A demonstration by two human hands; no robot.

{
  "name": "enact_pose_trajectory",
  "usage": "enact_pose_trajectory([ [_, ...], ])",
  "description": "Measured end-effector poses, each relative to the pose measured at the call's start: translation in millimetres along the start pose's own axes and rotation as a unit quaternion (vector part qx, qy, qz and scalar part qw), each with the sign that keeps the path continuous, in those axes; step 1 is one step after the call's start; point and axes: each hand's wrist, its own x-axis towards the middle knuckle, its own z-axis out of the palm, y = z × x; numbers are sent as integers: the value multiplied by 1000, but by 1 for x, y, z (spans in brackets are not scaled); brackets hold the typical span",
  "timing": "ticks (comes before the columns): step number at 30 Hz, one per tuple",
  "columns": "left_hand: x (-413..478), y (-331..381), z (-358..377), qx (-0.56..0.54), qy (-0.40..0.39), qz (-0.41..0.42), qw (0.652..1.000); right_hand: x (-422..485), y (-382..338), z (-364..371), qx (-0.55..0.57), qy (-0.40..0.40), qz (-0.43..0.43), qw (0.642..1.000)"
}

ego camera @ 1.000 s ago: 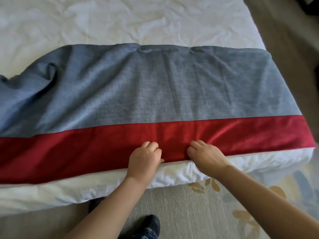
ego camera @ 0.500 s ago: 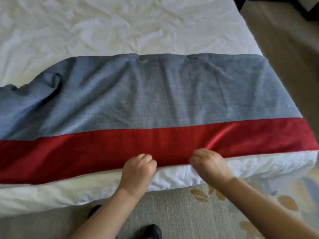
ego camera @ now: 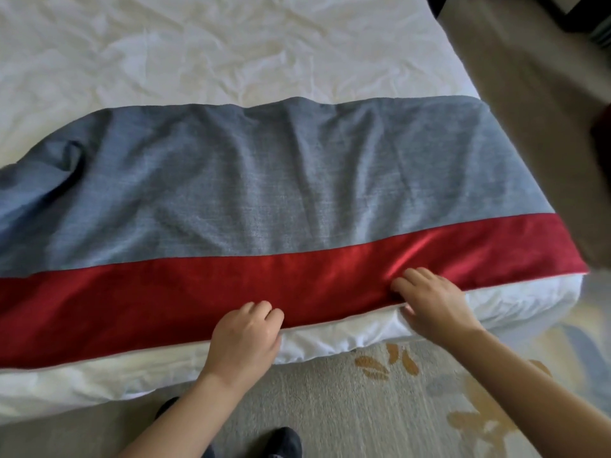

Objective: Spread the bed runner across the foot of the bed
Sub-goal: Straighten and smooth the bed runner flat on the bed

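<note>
I log: left hand (ego camera: 246,335) and right hand (ego camera: 429,302) now wider apart, both curled, pinching red hem (ego camera: 165,299) of bed runner (ego camera: 264,193). Left end bunched on bed (ego camera: 231,44); spreading unfinished.

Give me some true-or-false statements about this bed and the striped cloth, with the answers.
1. The left hand and right hand both grip the bed runner at its near edge. True.
2. The red band runs along the far side. False: it lies nearest the person, with grey beyond.
3. The runner lies flat at its left end. False: it is bunched and creased there.
4. A patterned rug lies on the floor beside the bed. True.
</note>
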Motion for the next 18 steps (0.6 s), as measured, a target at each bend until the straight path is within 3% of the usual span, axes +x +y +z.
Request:
enact_pose_trajectory([
  [9, 73, 96, 4, 4, -58, 98, 994, -16, 64, 2, -43, -16, 85, 995],
  [18, 84, 103, 24, -42, -52, 95, 993, -25, 84, 5, -30, -56, 33, 997],
])
